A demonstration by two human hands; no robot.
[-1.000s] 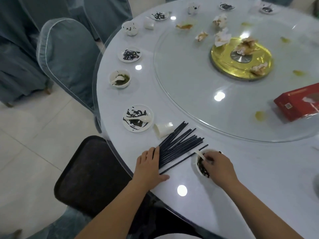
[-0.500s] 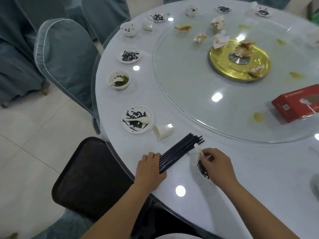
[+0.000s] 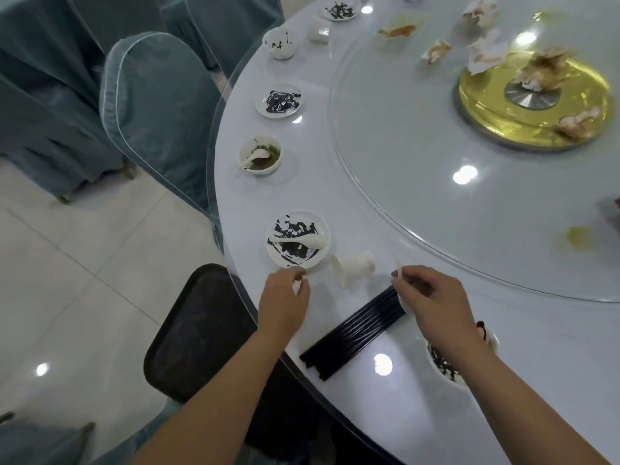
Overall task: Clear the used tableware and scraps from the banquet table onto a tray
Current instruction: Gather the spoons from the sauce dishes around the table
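Note:
My right hand (image 3: pixel 432 303) pinches a white spoon (image 3: pixel 398 267), whose handle sticks up above the far end of a bundle of black chopsticks (image 3: pixel 355 333) lying on the table. My left hand (image 3: pixel 285 303) reaches the near rim of a stained plate (image 3: pixel 315 226) that has a white spoon (image 3: pixel 302 241) across it. Blur hides whether its fingers grip the rim. A white cup (image 3: pixel 354 268) lies on its side between my hands. Partly under my right forearm sits a stained bowl (image 3: pixel 444 365). A dark tray (image 3: pixel 201 330) rests below the table's edge.
More used dishes line the table's left rim: a bowl with a spoon (image 3: pixel 260 156), a stained plate (image 3: pixel 280 100) and a cup (image 3: pixel 279 43). Crumpled napkins (image 3: pixel 486 52) lie on the glass turntable (image 3: pixel 436 162) around its gold hub (image 3: pixel 533 102). A covered chair (image 3: pixel 157 105) stands at the left.
My left hand left the chopsticks and moved left to the plate's rim. My right hand lifted the spoon out of the bowl and moved it over the chopsticks' far end. The view shifted left.

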